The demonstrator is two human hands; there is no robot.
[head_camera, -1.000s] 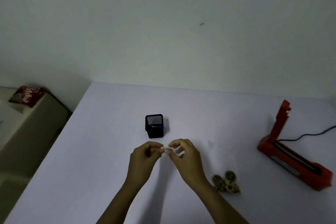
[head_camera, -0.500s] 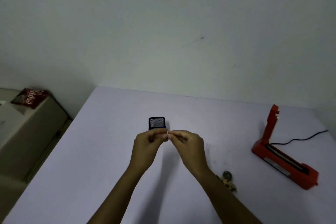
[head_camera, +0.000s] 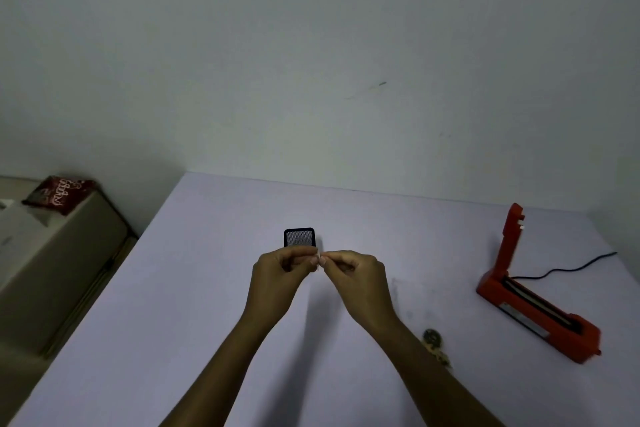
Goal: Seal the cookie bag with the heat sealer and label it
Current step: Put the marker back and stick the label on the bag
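Pale lavender table [head_camera: 173,322] in dim light, backed by a bare wall. At its middle, raised off the surface, a small white label [head_camera: 318,256]: too small to read, backing not distinguishable from sticker.

Left hand [head_camera: 277,274] curled, thumb and forefinger pinching the label's left edge. Right hand [head_camera: 356,274] curled the same way, pinching the right edge, fingertips of both hands all but touching. By the look of that grip, probably the peeling step before labelling.

To do it well:
- Pin the backing with one hand and work a nail under a corner with the other.
- Peel slowly at a shallow angle, so as not to curl or crease the sticker.
- Touch the adhesive only at its very edge.
- Avoid letting the sticky face fold onto itself.

Cookie bag [head_camera: 431,338] lying on the table at the near right, just beside the right forearm and partly hidden by it. Only a couple of dark cookies visible; clear film hard to make out, seal impossible to judge. Before sticking, pick a flat patch of film away from the cookies and press the label down from one side across.

Just behind the hands, a black mesh pen holder [head_camera: 299,237]. Well apart at the far right, the red heat sealer [head_camera: 533,308], arm raised, with a black cord [head_camera: 571,269] trailing away. Off the table at left, a red packet [head_camera: 59,194] on a low cabinet [head_camera: 52,253].
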